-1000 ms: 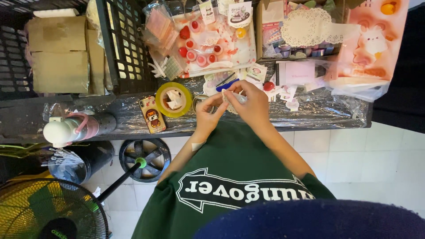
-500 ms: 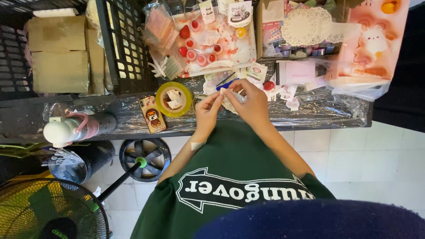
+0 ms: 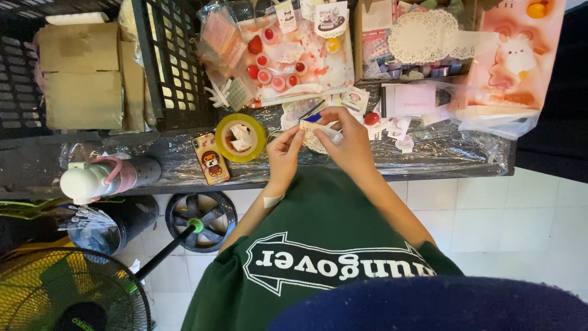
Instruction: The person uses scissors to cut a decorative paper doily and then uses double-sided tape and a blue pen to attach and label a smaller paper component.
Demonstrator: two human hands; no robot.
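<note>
My left hand (image 3: 285, 148) and my right hand (image 3: 350, 140) meet at the table's near edge, above my green shirt. Together they pinch a small white lacy paper piece (image 3: 313, 136), with a blue-tipped item at its top edge, partly hidden by my fingers. A white plaster (image 3: 272, 200) is stuck on my left forearm. A yellow tape roll (image 3: 240, 138) lies just left of my left hand. Next to it rests a phone in a cartoon case (image 3: 210, 158). A small red round item (image 3: 372, 118) sits right of my right hand.
A plastic-covered dark table (image 3: 453, 156) carries a tray of red and pink trinkets (image 3: 275, 55), a white doily (image 3: 422, 34) and a pink bunny bag (image 3: 514, 61). A black crate with cardboard boxes (image 3: 79, 73) stands left. A pink-white bottle (image 3: 98, 178), a fan (image 3: 67, 294) and a wheel base (image 3: 202, 214) are lower left.
My hands have stayed together on the white piece, with only small finger shifts. Nothing else on the table has moved.
</note>
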